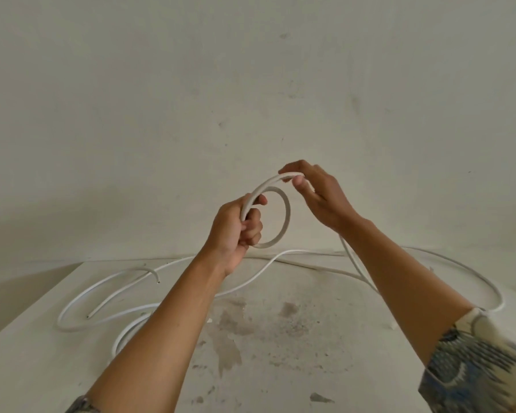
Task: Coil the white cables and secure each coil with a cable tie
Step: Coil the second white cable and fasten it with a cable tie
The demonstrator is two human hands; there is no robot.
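Note:
A small loop of white cable (286,216) is held up in the air above the table. My left hand (239,228) grips the loop at its left side, fingers curled round the cable. My right hand (316,195) pinches the same cable at the top of an arc, thumb below and fingers above. From my right hand the cable drops behind my forearm to the table (280,368). There it trails in long slack curves (108,320). Two open cable ends (158,282) lie at the left. No cable tie is clearly visible.
The table is white with grey stains near its middle. Its left edge runs diagonally at the lower left, its far edge meets a plain white wall (251,84). A wide cable bend (489,290) lies at the right by my patterned sleeve (474,368).

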